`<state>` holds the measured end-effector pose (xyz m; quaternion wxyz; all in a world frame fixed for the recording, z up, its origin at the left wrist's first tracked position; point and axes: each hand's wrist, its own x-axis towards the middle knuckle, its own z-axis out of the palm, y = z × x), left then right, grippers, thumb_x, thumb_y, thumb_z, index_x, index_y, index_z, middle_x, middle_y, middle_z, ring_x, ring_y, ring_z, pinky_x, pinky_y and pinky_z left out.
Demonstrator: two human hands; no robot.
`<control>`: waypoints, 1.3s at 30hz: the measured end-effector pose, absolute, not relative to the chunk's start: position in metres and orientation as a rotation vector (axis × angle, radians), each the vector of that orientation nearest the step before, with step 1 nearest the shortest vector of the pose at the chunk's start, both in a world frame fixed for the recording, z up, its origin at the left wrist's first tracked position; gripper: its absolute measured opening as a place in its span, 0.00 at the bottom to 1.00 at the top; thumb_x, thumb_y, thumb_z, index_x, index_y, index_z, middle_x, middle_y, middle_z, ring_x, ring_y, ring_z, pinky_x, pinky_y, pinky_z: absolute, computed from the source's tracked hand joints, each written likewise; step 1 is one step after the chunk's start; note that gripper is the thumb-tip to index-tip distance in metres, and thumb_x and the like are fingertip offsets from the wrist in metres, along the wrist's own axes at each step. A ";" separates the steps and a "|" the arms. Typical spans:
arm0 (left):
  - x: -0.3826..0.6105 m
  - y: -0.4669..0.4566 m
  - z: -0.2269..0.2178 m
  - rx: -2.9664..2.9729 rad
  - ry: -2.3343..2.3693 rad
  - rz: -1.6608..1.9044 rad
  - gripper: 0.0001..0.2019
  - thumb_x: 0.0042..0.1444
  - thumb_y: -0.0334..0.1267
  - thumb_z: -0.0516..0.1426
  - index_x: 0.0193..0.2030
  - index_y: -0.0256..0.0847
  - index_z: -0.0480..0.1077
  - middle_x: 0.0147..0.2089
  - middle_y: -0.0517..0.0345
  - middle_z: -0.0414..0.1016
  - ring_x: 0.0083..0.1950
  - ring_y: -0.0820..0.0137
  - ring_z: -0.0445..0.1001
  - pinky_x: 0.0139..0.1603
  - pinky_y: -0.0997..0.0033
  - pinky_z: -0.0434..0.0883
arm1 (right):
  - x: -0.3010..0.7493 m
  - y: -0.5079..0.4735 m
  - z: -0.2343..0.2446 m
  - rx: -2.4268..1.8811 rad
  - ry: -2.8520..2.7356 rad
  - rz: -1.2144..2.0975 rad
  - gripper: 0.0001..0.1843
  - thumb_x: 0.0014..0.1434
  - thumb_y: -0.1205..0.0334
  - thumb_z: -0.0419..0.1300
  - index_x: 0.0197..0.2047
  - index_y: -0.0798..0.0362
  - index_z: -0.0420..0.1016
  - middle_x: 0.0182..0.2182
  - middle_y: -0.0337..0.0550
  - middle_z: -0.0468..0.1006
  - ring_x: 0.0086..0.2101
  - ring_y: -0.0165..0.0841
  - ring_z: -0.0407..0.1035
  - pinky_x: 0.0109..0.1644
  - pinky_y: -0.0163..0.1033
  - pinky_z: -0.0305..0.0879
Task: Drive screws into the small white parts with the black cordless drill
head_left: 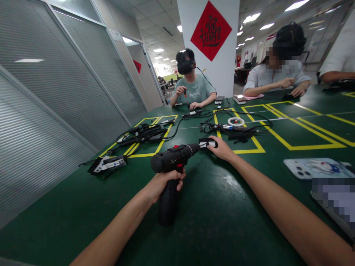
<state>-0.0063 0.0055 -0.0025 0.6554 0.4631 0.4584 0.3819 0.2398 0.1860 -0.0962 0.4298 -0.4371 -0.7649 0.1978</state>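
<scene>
My left hand is wrapped round the grip of a black cordless drill with red accents. Its chuck points away from me and to the right. My right hand grips a small black box-like piece with a white label by its right end, low over the green table. The drill's tip reaches the left part of this piece; whether the bit touches it I cannot tell.
Bundled black cables lie at the left, by a black-and-white packet. A white tape roll and more cables lie beyond my right hand. A phone rests at the right. Several people sit around the green table.
</scene>
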 end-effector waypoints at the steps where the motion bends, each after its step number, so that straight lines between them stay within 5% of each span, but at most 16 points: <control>1: -0.007 0.005 -0.003 1.052 1.036 0.864 0.09 0.52 0.32 0.56 0.41 0.34 0.67 0.33 0.58 0.66 0.24 0.76 0.67 0.28 0.73 0.62 | 0.240 0.186 -0.096 -1.092 -1.910 0.494 0.25 0.55 0.58 0.60 0.56 0.52 0.68 0.50 0.49 0.72 0.50 0.40 0.68 0.58 0.46 0.62; 39: -0.007 0.005 -0.003 1.060 1.032 0.864 0.09 0.53 0.31 0.55 0.41 0.34 0.67 0.33 0.58 0.66 0.24 0.76 0.67 0.29 0.73 0.62 | 0.240 0.185 -0.095 -1.091 -1.921 0.484 0.25 0.56 0.58 0.60 0.56 0.53 0.68 0.51 0.50 0.72 0.50 0.40 0.68 0.58 0.45 0.62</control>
